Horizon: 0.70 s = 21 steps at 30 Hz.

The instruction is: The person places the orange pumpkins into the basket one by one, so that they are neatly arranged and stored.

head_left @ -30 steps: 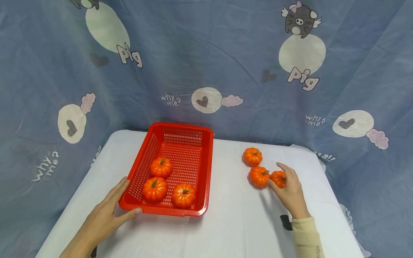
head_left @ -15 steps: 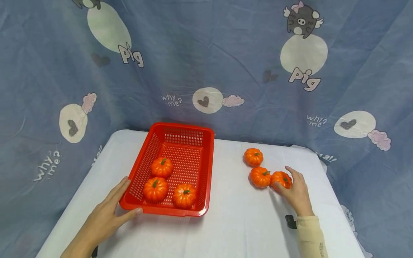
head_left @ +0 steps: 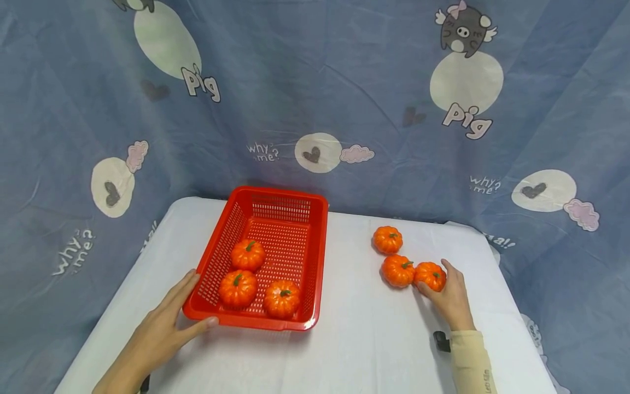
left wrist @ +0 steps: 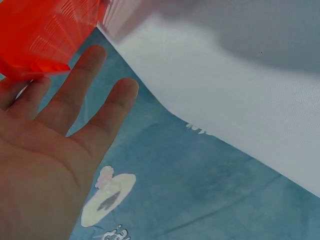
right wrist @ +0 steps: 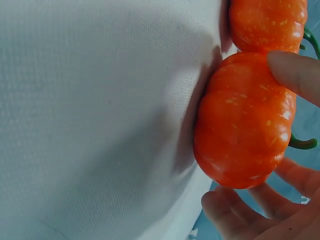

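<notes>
I was at the pick-up stage, by my reckoning: my right hand (head_left: 450, 298) had closed its fingers about the nearest small pumpkin (head_left: 430, 275), which sat on the white table cover (head_left: 354, 339) touching its neighbour pumpkin (head_left: 397, 270), with a third pumpkin (head_left: 388, 239) just beyond them and apart. In the right wrist view my thumb (right wrist: 295, 75) pressed on the pumpkin's (right wrist: 245, 120) top side while the other fingers (right wrist: 240, 215) curled under its far side, so the hold was a loose cup round the fruit, not a tight squeeze; whether it had left the cloth at all I could not quite tell from that close angle, though it looked to be resting there. My left hand (head_left: 159, 334) lay flat and relaxed, fingers straight along the near left corner of the red basket (head_left: 315, 262), thumb against its front rim, steadying it and gripping nothing; the left wrist view showed those straight fingers (left wrist: 80, 80) beside the basket's (left wrist: 45, 35) corner. Three pumpkins already sat in the basket's near half: rear one (head_left: 248, 255), front left (head_left: 238, 288), front right (head_left: 281, 299). The next move, I judged, called for a firm lift clear of the neighbour without nudging it, then a carry leftward over the basket's right wall to the open far half.
</notes>
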Each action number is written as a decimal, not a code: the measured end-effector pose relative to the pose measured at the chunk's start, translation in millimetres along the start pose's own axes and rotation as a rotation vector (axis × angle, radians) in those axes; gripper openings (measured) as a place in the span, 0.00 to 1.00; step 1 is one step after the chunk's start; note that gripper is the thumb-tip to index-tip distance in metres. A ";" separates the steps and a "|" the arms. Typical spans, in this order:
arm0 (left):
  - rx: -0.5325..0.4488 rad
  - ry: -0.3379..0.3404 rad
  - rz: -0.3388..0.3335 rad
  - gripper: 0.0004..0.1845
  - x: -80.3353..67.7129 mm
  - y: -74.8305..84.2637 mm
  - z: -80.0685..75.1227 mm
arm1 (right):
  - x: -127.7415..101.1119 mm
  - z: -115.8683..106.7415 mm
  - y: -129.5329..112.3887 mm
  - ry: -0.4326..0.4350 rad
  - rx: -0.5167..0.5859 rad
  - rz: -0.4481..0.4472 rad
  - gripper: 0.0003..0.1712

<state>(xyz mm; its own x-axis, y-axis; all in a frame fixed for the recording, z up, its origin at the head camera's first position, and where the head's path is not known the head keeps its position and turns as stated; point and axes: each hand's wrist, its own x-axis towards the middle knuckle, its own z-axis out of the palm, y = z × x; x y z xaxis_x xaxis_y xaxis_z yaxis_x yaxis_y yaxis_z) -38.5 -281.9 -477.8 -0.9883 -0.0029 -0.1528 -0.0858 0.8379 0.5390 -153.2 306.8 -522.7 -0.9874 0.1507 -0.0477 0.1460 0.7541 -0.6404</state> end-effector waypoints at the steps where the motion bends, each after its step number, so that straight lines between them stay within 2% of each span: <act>1: -0.001 -0.002 0.000 0.62 0.0 0.1 -0.1 | -0.2 0.3 0.2 0.001 -0.002 0.003 0.56; 10: -0.003 -0.007 -0.004 0.63 -0.1 -0.8 0.1 | -2.5 1.1 1.7 0.012 -0.008 -0.005 0.48; 21: -0.005 0.009 0.015 0.62 -0.2 -1.6 0.2 | -4.8 -2.1 1.4 0.059 -0.008 -0.002 0.47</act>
<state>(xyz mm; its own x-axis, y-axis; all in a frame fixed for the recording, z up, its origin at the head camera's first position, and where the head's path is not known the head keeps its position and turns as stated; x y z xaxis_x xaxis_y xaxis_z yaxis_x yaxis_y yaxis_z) -38.1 -283.1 -478.8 -0.9906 0.0047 -0.1368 -0.0713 0.8352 0.5454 -148.2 308.4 -521.7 -0.9825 0.1863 -0.0014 0.1450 0.7594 -0.6342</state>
